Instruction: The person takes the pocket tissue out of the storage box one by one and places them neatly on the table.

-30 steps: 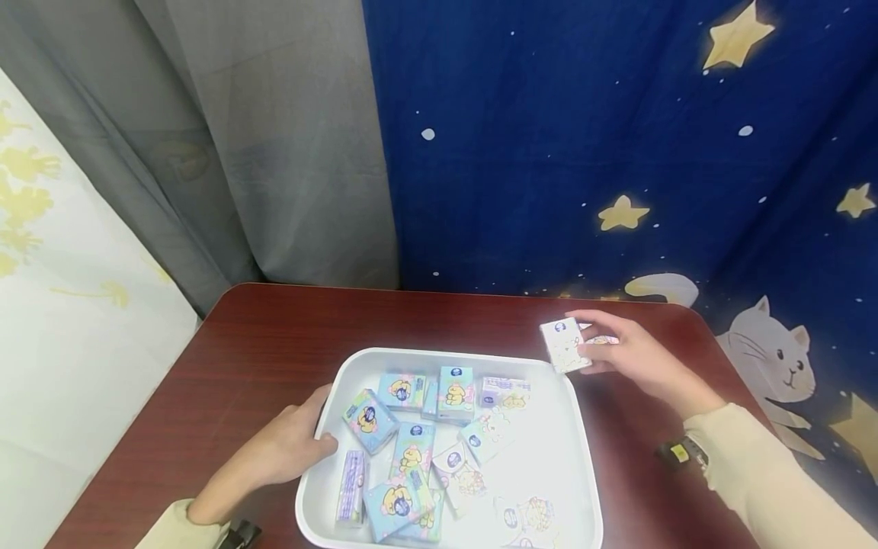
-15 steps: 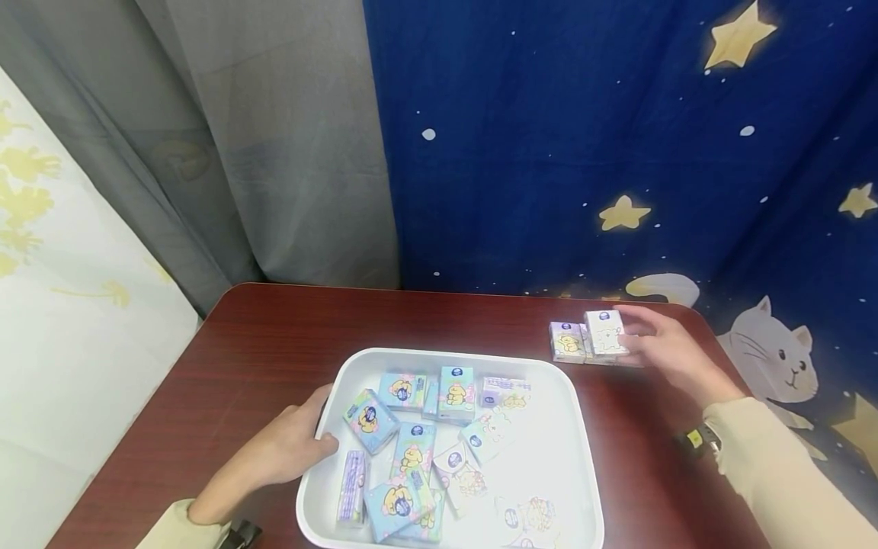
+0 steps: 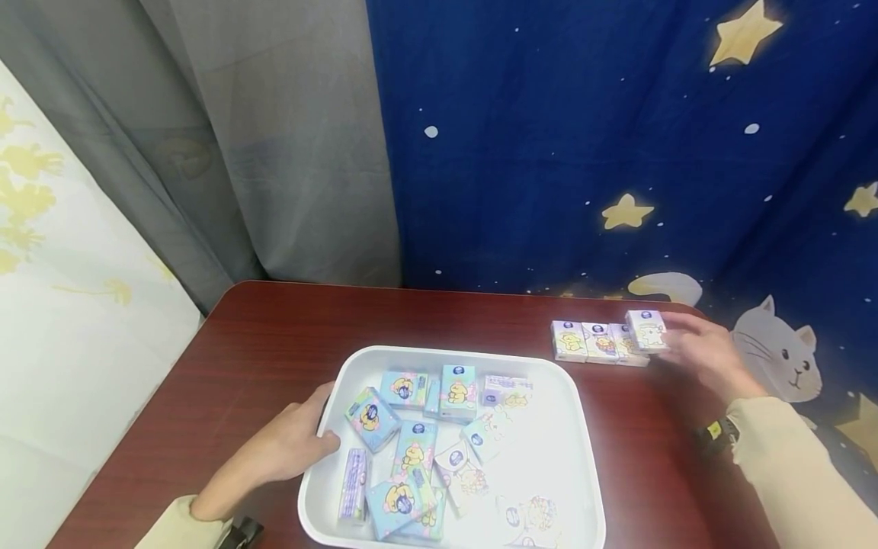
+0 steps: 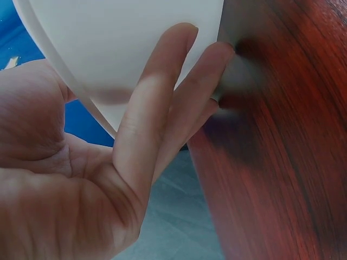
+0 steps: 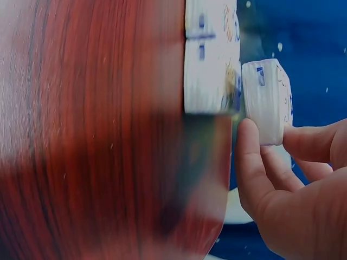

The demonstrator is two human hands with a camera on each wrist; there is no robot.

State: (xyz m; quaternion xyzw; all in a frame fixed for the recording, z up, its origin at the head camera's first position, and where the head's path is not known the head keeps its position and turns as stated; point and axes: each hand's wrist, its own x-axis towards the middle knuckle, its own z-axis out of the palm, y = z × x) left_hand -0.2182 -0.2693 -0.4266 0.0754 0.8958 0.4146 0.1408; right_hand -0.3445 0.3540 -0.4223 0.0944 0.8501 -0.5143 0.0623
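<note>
My left hand [image 3: 291, 436] holds the left rim of a white plastic tray [image 3: 588, 457], thumb over the edge; in the left wrist view its fingers [image 4: 142, 124] lie along the outer wall. With my right hand [image 3: 709, 358] I pinch a small white-and-purple tissue pack [image 3: 646, 331] between thumb and fingers. That pack hangs just above the right end of a row of similar packs [image 3: 600, 343] at the table's back right. The right wrist view shows the held pack [image 5: 263, 103] raised beside the row's end pack [image 5: 209, 76].
Inside the tray lie several blue tissue packs [image 3: 414, 447] and purple ones [image 3: 353, 486], some overlapping; glare washes out its right part. The dark red table [image 3: 288, 328] ends at a back edge before grey and blue curtains [image 3: 480, 191].
My right hand has carried the tissue pack rightward from the tray's back right corner, along the row, to its right end. The row is now uncovered. My left hand stays on the tray.
</note>
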